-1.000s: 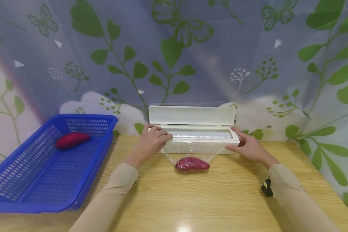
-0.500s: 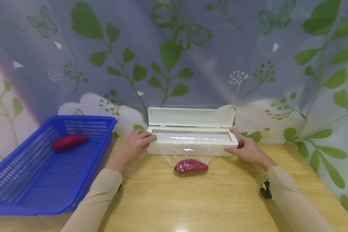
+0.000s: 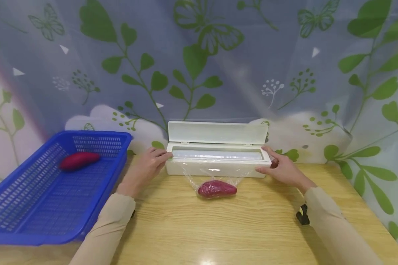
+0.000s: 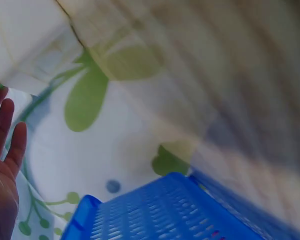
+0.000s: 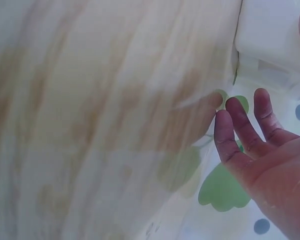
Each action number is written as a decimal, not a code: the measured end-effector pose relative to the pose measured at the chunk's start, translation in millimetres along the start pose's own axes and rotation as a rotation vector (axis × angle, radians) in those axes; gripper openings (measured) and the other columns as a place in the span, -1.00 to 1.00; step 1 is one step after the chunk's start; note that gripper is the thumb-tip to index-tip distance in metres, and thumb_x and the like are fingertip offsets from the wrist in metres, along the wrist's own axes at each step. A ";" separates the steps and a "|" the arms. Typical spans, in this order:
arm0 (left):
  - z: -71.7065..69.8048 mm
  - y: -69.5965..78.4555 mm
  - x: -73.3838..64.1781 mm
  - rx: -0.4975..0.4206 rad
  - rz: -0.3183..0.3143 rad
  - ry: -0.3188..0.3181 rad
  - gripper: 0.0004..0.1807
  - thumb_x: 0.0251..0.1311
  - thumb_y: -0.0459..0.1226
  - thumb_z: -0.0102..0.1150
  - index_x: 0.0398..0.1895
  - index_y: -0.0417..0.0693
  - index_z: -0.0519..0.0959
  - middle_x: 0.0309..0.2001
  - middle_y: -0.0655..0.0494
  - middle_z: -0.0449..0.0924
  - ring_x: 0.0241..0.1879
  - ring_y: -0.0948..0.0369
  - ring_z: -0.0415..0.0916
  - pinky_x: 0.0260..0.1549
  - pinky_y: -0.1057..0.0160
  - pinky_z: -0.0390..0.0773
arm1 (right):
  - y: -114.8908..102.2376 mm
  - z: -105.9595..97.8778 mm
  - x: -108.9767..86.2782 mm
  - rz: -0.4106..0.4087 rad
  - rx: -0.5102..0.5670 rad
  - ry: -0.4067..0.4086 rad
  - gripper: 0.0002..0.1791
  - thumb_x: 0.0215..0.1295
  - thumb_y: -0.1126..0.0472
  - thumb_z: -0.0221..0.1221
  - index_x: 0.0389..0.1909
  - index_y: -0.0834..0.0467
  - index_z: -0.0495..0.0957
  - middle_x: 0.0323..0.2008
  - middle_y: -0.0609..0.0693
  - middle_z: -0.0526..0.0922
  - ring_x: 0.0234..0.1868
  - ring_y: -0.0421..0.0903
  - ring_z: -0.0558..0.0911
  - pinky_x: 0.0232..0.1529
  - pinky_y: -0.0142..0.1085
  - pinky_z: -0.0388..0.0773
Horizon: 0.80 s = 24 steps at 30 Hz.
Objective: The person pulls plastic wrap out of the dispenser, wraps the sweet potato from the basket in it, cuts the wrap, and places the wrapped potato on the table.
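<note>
A white cling film box [image 3: 215, 169] stands on the table with its lid [image 3: 217, 132] raised and a roll of film [image 3: 217, 154] inside. Clear film runs over the front edge down to a wrapped purplish-red sweet potato [image 3: 217, 189] lying just in front. My left hand [image 3: 146, 166] is at the box's left end, its fingertips on the upper corner; in the left wrist view the fingers [image 4: 19, 145] are spread loosely. My right hand [image 3: 285, 170] grips the right end between thumb and index finger, while its other fingers [image 5: 240, 122] extend past the end.
To the left stands a blue plastic basket [image 3: 101, 195] with another sweet potato [image 3: 79, 161] in it. A patterned curtain [image 3: 215, 88] hangs right behind the box. A small black object [image 3: 303, 214] shows beside the right sleeve.
My left hand has moved left, from the film over the box's front edge to the left end. The right hand has kept its place, and the wrapped sweet potato has stayed put.
</note>
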<state>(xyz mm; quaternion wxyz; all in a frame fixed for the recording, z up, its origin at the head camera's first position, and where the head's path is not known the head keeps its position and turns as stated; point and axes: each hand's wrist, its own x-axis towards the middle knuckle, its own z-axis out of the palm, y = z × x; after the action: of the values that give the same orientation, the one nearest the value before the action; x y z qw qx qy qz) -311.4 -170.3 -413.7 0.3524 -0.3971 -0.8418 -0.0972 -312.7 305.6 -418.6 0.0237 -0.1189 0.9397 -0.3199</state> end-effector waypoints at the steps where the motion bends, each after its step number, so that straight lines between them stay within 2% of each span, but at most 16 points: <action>1: -1.1 -0.6 -0.9 0.006 -0.005 0.005 -0.66 0.05 -0.54 0.44 -0.08 -0.15 0.71 -0.17 -0.06 0.77 -0.21 -0.03 0.66 -0.16 0.05 0.67 | -0.6 0.0 0.2 -0.002 0.004 -0.002 0.09 0.26 -0.29 0.31 0.66 -0.12 -0.08 -0.45 0.00 0.41 -0.47 -0.15 0.37 -0.27 -0.25 0.40; 6: -4.7 2.3 -1.5 0.054 -0.065 -0.023 -0.73 0.16 -0.44 0.39 -0.06 -0.09 0.72 -0.15 -0.03 0.77 -0.20 0.00 0.70 -0.20 0.04 0.69 | -1.6 1.4 0.0 0.010 0.011 0.009 0.08 0.28 -0.26 0.31 0.66 -0.12 -0.09 -0.45 -0.01 0.37 -0.46 -0.14 0.34 -0.30 -0.26 0.37; 10: -6.8 10.3 1.3 0.073 -0.145 -0.030 -0.83 0.27 -0.31 0.32 -0.10 -0.08 0.74 -0.15 0.02 0.76 -0.17 0.03 0.72 -0.20 0.02 0.69 | -2.0 5.3 0.8 0.011 0.005 -0.005 0.10 0.28 -0.29 0.30 0.66 -0.13 -0.11 -0.48 -0.01 0.39 -0.48 -0.14 0.33 -0.35 -0.28 0.35; 12: -5.9 16.6 5.8 0.058 -0.188 -0.059 -0.81 0.33 -0.19 0.29 -0.08 -0.05 0.72 -0.10 0.03 0.74 -0.11 0.01 0.70 -0.15 -0.01 0.69 | -2.2 5.0 -0.8 0.001 -0.008 -0.005 0.10 0.28 -0.29 0.30 0.66 -0.11 -0.10 -0.42 0.01 0.51 -0.41 -0.14 0.45 -0.32 -0.28 0.42; 14: -4.5 23.1 11.1 0.017 -0.230 -0.104 -0.74 0.36 -0.09 0.27 -0.03 -0.02 0.69 -0.03 0.01 0.71 -0.04 -0.01 0.67 -0.10 -0.05 0.66 | -3.5 3.7 -4.0 -0.012 -0.020 0.003 0.07 0.30 -0.27 0.30 0.66 -0.06 -0.06 -0.30 0.09 0.62 -0.27 -0.07 0.59 -0.20 -0.20 0.54; 17: -1.7 31.6 18.3 -0.039 -0.281 -0.180 -0.67 0.36 -0.01 0.27 0.04 0.02 0.67 0.07 -0.02 0.66 0.02 -0.04 0.61 -0.07 -0.09 0.62 | -7.6 -0.1 -12.0 -0.026 -0.042 0.055 -0.05 0.33 -0.23 0.29 0.61 0.04 0.13 0.03 0.25 0.63 0.05 0.13 0.64 0.06 0.06 0.60; 19: 1.1 34.8 20.2 -0.056 -0.300 -0.198 -0.68 0.34 -0.04 0.31 0.03 0.00 0.68 0.09 -0.03 0.65 0.02 -0.04 0.59 -0.08 -0.09 0.61 | -11.9 -2.6 -17.6 -0.034 -0.043 0.121 -0.18 0.35 -0.21 0.28 0.51 0.08 0.31 0.12 0.29 0.57 0.15 0.23 0.59 0.10 0.16 0.57; 21: 3.7 35.9 20.0 -0.052 -0.310 -0.187 -0.71 0.32 -0.08 0.34 -0.01 -0.01 0.69 0.09 -0.04 0.65 0.01 -0.04 0.59 -0.11 -0.08 0.61 | -18.3 -4.5 -22.0 -0.056 -0.052 0.191 -0.31 0.36 -0.20 0.27 0.38 0.11 0.48 0.14 0.26 0.55 0.15 0.25 0.58 0.02 0.07 0.60; 24: 6.3 35.1 18.4 -0.059 -0.330 -0.161 -0.71 0.29 -0.11 0.37 -0.03 -0.04 0.68 0.09 -0.05 0.64 0.02 -0.05 0.59 -0.10 -0.08 0.61 | -32.6 -5.6 -25.2 -0.095 -0.078 0.240 -0.44 0.36 -0.15 0.30 0.21 0.14 0.62 0.02 0.16 0.58 0.03 0.18 0.60 -0.11 -0.13 0.58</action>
<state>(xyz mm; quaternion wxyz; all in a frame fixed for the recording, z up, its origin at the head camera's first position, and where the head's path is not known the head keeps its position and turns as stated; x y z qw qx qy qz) -296.8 -133.2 -410.0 0.2513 -0.2703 -0.9178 -0.1461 -282.1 289.9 -395.2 -0.1088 -0.1250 0.9407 -0.2959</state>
